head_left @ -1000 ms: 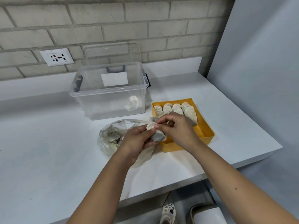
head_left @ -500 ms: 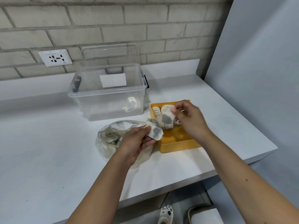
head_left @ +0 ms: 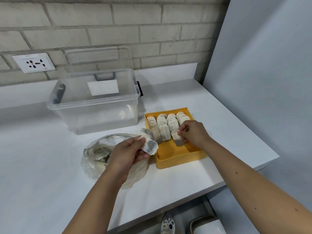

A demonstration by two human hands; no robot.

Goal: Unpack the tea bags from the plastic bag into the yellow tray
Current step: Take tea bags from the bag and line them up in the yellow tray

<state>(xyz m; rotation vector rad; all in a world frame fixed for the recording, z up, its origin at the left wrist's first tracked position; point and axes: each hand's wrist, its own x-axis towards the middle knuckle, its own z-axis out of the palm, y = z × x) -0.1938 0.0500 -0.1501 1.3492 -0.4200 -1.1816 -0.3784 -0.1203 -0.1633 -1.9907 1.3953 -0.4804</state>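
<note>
White countertop [head_left: 50, 174] runs below a pale brick wall [head_left: 118, 19] with a wall socket [head_left: 33, 63] at the left. A clear plastic storage box [head_left: 94, 105] stands open near the wall, its lid leaning behind it. Just to its right and nearer the edge sits the yellow tray [head_left: 182, 160], with rows of tea bags [head_left: 166, 121] standing packed against its far side and the near part bare. The right hand [head_left: 194, 132] pinches one tea bag [head_left: 177, 139] by its top, its lower end down in the tray next to the rows. The left hand [head_left: 126, 153] hovers over the crumpled plastic bag [head_left: 94, 157] that lies just left of the tray, thumb and fingers gripping a small bunch of tea bags [head_left: 149, 142] at the tray's left rim. More bags show through the plastic.
</note>
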